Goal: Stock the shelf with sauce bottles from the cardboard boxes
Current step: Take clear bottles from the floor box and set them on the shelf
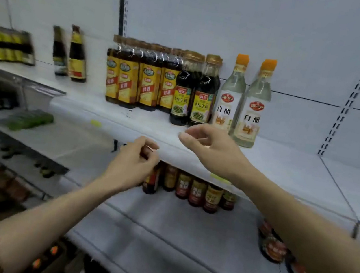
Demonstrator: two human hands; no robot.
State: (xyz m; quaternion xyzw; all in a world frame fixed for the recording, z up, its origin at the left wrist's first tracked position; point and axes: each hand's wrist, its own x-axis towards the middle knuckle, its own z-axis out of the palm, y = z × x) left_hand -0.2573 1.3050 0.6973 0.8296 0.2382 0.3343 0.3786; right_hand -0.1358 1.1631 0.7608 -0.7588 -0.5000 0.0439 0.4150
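White shelf (pixel 287 167) part-stocked: sauce bottles (pixel 159 79) beyond both hands; right of them, bare. Left hand (pixel 133 164) and right hand (pixel 210 148) loosely curled, empty.

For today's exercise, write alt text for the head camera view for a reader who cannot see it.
Two empty hands, left hand and right hand, reach toward a white shelf. On it stand yellow-labelled dark bottles, two soy sauce bottles and two clear vinegar bottles.

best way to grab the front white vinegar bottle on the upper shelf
Grip the front white vinegar bottle round its narrow neck under the orange cap, from the front right: a second bottle crowds its left, while the shelf lies bare to its right.
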